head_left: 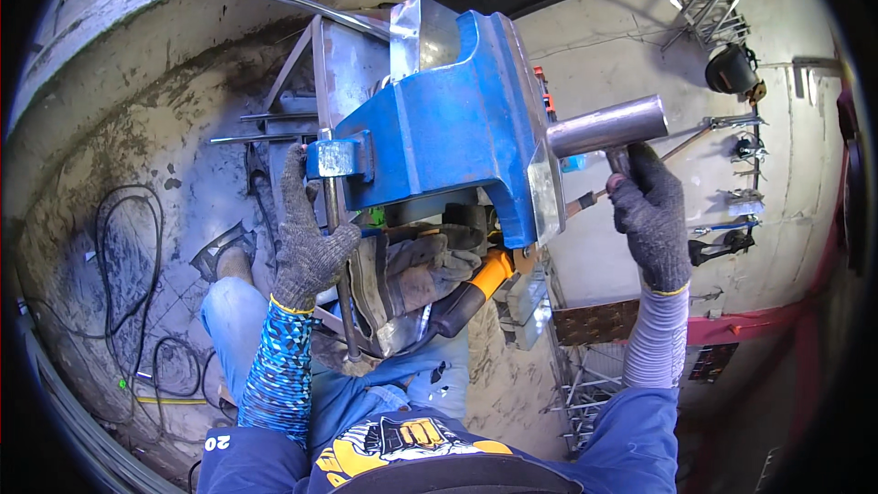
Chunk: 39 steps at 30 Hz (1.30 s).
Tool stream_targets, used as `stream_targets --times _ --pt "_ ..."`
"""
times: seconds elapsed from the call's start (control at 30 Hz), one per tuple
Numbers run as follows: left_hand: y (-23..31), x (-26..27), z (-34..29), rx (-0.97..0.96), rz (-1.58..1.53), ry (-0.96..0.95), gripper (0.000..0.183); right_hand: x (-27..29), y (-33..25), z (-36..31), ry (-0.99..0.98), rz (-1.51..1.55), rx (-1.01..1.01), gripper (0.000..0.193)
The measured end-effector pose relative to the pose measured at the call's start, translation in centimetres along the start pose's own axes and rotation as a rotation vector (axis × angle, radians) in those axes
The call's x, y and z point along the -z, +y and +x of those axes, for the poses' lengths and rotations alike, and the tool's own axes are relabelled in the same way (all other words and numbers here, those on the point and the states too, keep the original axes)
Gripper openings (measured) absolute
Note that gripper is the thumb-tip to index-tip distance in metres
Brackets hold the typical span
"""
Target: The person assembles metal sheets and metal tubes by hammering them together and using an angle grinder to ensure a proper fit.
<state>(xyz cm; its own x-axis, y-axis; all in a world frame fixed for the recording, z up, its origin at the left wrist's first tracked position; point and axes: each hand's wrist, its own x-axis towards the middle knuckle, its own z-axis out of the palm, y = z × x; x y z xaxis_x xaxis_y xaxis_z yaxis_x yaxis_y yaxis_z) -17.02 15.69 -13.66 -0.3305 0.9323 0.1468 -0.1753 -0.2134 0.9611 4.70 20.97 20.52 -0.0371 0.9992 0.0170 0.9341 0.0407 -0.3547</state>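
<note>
Left hand (306,252): grey knit glove, thumb and fingers spread wide, thumb across a slim round steel bar (345,311) at the blue vise's (430,128) left end. Right hand (657,220): matching glove, curled around a short metal stub (618,162), right of the vise. Vise: painted metal, angular and stepped, in front of the person, long axis left to right. Steel cylinder (608,125): smooth, at the vise's right face, pointing right and slightly away. Orange-and-black tool (494,273): below the vise.

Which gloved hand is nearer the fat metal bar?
The right hand, close to the thick metal bar's end; the left hand is by the thin rod.
</note>
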Motion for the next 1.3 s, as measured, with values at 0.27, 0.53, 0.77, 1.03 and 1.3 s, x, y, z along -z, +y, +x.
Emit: stream_targets --times 0.27,0.53,0.77,1.03,1.3 --pt "0.8 -0.1 0.2 0.024 0.044 -0.003 0.104 -0.4 0.4 -0.2 0.123 0.080 0.013 0.053" --pt "0.3 0.1 -0.1 0.004 0.005 0.006 0.112 -0.8 -0.5 -0.3 0.056 0.004 -0.101 0.055" --pt "0.8 0.1 0.2 -0.007 0.049 0.004 0.107 -1.5 0.5 -0.6 0.121 0.048 -0.036 0.053" --pt "-0.1 0.1 -0.2 0.020 -0.057 -0.003 0.111 -0.8 0.0 -0.9 0.147 0.044 -0.019 0.053" --pt "0.5 -0.3 0.0 0.057 -0.124 -0.011 0.113 -0.7 0.2 -1.1 0.206 0.075 -0.035 0.054"
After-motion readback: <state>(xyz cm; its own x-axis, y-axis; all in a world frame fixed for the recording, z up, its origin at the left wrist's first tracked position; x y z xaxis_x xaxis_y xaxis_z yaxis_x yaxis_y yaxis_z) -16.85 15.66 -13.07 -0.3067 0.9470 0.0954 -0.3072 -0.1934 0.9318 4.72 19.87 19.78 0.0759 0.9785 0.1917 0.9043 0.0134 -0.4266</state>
